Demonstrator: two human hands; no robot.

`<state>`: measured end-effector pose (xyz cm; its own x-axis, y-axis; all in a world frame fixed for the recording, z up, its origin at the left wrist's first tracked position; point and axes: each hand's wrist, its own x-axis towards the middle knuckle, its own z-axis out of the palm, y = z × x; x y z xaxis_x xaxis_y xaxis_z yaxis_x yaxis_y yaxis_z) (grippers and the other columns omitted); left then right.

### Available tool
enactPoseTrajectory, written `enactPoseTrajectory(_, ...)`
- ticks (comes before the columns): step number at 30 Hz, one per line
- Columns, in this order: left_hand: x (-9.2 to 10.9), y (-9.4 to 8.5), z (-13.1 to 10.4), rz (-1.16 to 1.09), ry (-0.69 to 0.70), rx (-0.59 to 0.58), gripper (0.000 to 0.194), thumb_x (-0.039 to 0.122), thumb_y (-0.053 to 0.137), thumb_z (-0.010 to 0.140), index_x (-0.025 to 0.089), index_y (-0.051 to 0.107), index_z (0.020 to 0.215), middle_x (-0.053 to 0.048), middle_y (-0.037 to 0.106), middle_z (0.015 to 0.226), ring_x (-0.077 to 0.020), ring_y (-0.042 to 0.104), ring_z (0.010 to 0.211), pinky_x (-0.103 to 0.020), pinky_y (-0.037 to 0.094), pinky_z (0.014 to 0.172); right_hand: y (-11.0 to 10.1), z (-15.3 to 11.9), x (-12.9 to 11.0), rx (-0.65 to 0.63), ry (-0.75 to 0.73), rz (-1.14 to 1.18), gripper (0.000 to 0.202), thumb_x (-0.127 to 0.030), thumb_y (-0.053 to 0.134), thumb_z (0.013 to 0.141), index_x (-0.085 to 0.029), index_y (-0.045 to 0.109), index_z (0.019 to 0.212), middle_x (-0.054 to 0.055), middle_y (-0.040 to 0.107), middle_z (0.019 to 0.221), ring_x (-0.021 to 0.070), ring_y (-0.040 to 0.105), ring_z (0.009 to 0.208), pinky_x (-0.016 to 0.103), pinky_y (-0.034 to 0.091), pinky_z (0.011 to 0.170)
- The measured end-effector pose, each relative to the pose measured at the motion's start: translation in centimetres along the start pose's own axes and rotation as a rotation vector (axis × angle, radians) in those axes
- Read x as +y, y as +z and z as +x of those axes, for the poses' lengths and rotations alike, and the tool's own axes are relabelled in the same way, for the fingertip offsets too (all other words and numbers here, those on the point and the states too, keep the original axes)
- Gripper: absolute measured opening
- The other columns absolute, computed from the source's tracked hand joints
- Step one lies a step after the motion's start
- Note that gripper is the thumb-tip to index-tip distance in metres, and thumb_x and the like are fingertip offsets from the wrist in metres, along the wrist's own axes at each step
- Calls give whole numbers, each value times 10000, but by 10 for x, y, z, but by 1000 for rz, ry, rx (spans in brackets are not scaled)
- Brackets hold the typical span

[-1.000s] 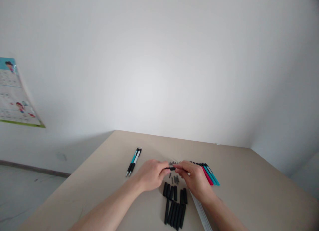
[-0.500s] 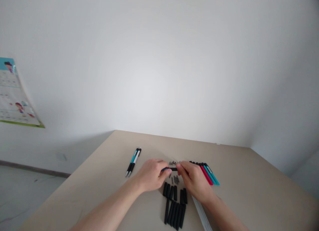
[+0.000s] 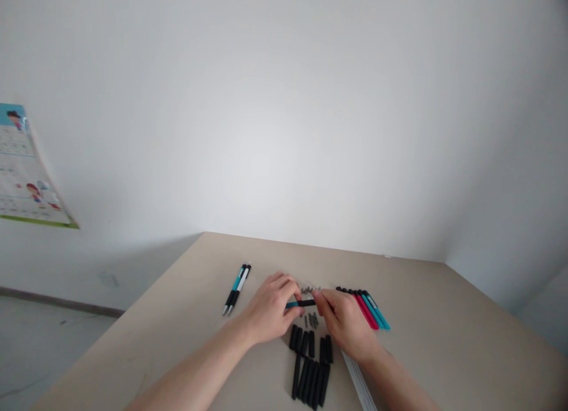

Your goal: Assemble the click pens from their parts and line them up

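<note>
Teal-and-black pen, pinched between left hand, right hand

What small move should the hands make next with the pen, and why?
Probably press the black piece home: the left hand and right hand pinch one pen between them, its teal end at the left fingers, black end at the right. Two finished pens lie left.

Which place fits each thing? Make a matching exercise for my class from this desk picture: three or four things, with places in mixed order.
Things:
1. two assembled pens
2. black barrel parts
3. coloured pen barrels
4. poster

Places:
A. on the wall, far left
B. right of the right hand
C. left of the left hand
D. nearest the camera, between the wrists

Pairs: 1-C, 2-D, 3-B, 4-A
</note>
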<state>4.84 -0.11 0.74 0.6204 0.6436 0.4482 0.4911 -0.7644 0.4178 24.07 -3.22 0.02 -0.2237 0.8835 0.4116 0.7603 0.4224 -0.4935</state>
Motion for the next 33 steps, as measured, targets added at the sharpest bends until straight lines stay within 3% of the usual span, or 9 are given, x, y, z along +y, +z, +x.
enactPoseTrajectory(3, 0, -1, 0, -6, 25, -16, 119, 209, 592, 841, 181, 585, 956, -48, 605, 957, -222, 514, 943, -369, 414, 879, 0, 0, -1, 0, -5, 6, 437, -383, 306, 982, -200, 416, 600, -1, 519, 561, 129, 456, 530, 255, 271, 541)
enactPoseTrajectory(6, 0, 0, 0, 4, 51, -42, 73, 176, 532, 877, 182, 606, 875, -43, 608, 939, -214, 513, 945, -365, 409, 887, 0, 0, -2, 4, -11, -5, 441, -383, 309, 981, -200, 404, 590, -5, 504, 549, 124, 440, 519, 255, 263, 534)
enactPoseTrajectory(8, 0, 1, 0, 1, 25, -21, 16, 168, 584, 846, 173, 600, 847, -41, 607, 934, -212, 512, 947, -356, 413, 882, 1, 0, -1, 6, -15, -13, 448, -384, 307, 981, -200, 401, 584, -7, 492, 538, 121, 428, 508, 256, 257, 527)
enactPoseTrajectory(10, -1, 2, 1, -6, 11, -6, 91, 199, 642, 814, 170, 606, 892, -43, 608, 947, -216, 511, 950, -358, 416, 880, 1, 0, -1, 9, -21, -14, 452, -388, 303, 982, -200, 407, 584, -6, 490, 536, 121, 425, 504, 257, 256, 523)
enactPoseTrajectory(15, -2, 3, 2, 2, 64, -16, 131, 196, 525, 898, 180, 646, 853, -44, 624, 949, -208, 519, 950, -363, 410, 891, 1, 1, -1, 8, -14, -21, 450, -387, 308, 981, -199, 414, 585, -7, 493, 541, 119, 420, 504, 259, 256, 522)
enactPoseTrajectory(19, -2, 2, 2, 3, 37, 23, 70, 232, 618, 848, 169, 640, 829, -52, 621, 967, -214, 519, 954, -358, 419, 878, 1, 0, -1, 5, -18, -22, 446, -374, 316, 980, -197, 413, 582, -13, 483, 534, 115, 409, 498, 260, 249, 517)
enactPoseTrajectory(25, -5, 6, 1, -2, 118, 13, 185, 149, 489, 912, 165, 649, 822, -37, 653, 862, -188, 536, 874, -352, 414, 855, 2, -1, -1, 6, -42, -26, 440, -360, 319, 982, -193, 417, 587, -14, 485, 543, 111, 395, 505, 260, 245, 521)
enactPoseTrajectory(30, -5, 7, 3, 31, 126, 105, 105, 148, 591, 865, 164, 635, 771, -27, 647, 836, -192, 539, 860, -344, 429, 806, 3, -1, -4, 4, -26, -10, 462, -380, 318, 980, -192, 426, 572, -17, 481, 527, 110, 402, 495, 250, 255, 504)
enactPoseTrajectory(33, -4, 5, 4, 100, 108, 252, 14, 196, 638, 840, 184, 637, 833, -40, 628, 893, -211, 537, 896, -365, 438, 811, 4, -1, -3, 51, 18, 40, 467, -405, 311, 979, -190, 463, 593, -8, 514, 536, 119, 451, 503, 239, 294, 511)
